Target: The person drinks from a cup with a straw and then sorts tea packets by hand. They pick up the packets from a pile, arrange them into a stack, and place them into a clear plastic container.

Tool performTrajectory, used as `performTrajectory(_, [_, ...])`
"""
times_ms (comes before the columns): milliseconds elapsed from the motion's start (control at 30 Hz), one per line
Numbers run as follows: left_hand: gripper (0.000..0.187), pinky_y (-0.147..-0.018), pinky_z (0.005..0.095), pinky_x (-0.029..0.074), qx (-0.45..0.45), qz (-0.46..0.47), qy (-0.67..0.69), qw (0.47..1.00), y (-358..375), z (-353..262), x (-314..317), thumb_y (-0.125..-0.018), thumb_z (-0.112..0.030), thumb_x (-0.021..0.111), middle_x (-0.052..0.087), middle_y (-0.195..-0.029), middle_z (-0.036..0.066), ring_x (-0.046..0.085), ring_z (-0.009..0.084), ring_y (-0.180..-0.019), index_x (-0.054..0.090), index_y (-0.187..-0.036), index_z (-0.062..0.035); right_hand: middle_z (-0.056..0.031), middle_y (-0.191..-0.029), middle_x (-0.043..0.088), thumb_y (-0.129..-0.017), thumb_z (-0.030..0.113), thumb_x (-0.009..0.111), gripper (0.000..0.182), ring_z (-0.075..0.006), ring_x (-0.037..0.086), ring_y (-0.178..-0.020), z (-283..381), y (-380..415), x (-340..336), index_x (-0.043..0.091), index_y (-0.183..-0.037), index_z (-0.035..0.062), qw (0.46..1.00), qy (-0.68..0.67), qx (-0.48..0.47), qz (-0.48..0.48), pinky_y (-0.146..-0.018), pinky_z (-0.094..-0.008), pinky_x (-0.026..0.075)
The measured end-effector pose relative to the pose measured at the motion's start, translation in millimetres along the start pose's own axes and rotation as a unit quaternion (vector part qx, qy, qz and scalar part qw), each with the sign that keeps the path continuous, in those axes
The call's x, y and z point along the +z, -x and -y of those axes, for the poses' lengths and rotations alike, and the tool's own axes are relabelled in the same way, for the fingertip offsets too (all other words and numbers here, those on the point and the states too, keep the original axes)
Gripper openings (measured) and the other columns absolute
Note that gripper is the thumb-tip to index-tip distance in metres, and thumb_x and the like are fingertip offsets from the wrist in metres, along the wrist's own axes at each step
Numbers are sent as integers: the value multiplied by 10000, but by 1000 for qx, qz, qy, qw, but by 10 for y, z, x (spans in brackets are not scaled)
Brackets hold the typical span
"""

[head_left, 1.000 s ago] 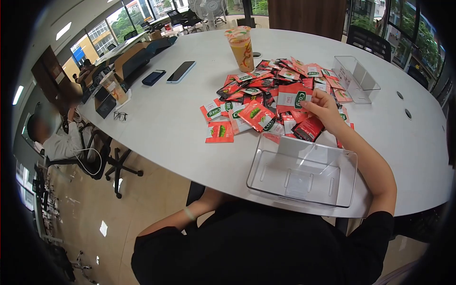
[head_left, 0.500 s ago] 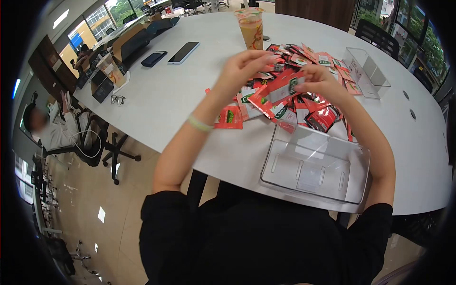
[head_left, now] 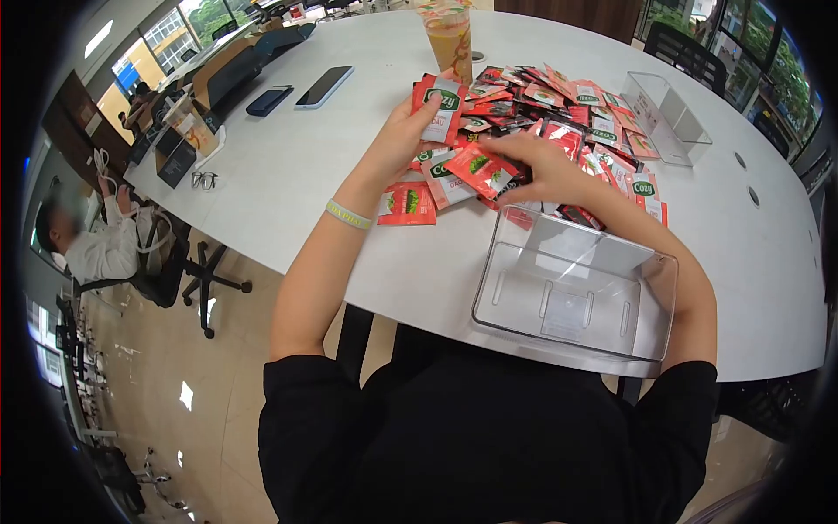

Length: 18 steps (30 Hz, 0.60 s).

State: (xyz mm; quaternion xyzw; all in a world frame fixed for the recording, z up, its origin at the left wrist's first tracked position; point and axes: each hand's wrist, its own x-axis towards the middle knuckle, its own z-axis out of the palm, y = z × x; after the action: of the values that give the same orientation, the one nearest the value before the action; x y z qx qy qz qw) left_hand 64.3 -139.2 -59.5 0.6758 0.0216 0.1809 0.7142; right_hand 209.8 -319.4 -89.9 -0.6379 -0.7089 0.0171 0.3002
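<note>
My left hand (head_left: pixel 403 131) holds a red Cozy sachet (head_left: pixel 440 106) upright above the left side of a pile of red sachets (head_left: pixel 559 122) on the white table (head_left: pixel 288 175). My right hand (head_left: pixel 546 170) rests on the pile's near edge, fingers spread over a dark red sachet (head_left: pixel 560 138); I cannot tell whether it grips anything. A clear plastic bin (head_left: pixel 572 293) stands just in front of the pile by the table's near edge, with nothing in it.
A second clear bin (head_left: pixel 668 118) sits at the pile's far right. An iced drink cup (head_left: pixel 448 37) stands behind the pile. Two phones (head_left: pixel 297 92) and glasses (head_left: pixel 203 180) lie to the left. Another person (head_left: pixel 87 240) sits far left.
The left hand came up from my lap to the pile and now holds one Cozy sachet. The right hand let go of the sachet it held and dropped onto the pile.
</note>
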Motion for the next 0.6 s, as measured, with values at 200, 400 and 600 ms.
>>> performTrajectory(200, [457, -800, 331, 496, -21, -2, 63, 998, -26, 184, 8, -927, -283, 449, 562, -1099, 70, 566, 146, -975, 333, -1337, -117, -99, -929, 634, -757, 86, 621, 301, -195, 590, -782, -112, -8, 81, 621, -1055, 43, 992, -68, -67, -85, -665, -286, 467])
performTrajectory(400, [469, -813, 274, 468, -40, 30, -65, 997, 54, 192, 205, -838, -297, 606, 566, -1080, 53, 555, 124, -963, 465, -1209, -48, -12, -660, 541, -866, 200, 574, 232, -44, 441, -599, -34, -13, 23, 581, -982, -1, 963, -210, 112, -128, -532, -221, 364])
performTrajectory(600, [424, -744, 209, 444, 16, 40, -213, 976, 95, 237, 311, -820, -313, 639, 594, -1007, 31, 528, 56, -866, 518, -1111, -29, -39, -754, 573, -810, 239, 655, 320, -63, 465, -612, -91, -32, 33, 514, -992, 16, 957, -212, 144, -133, -559, -224, 385])
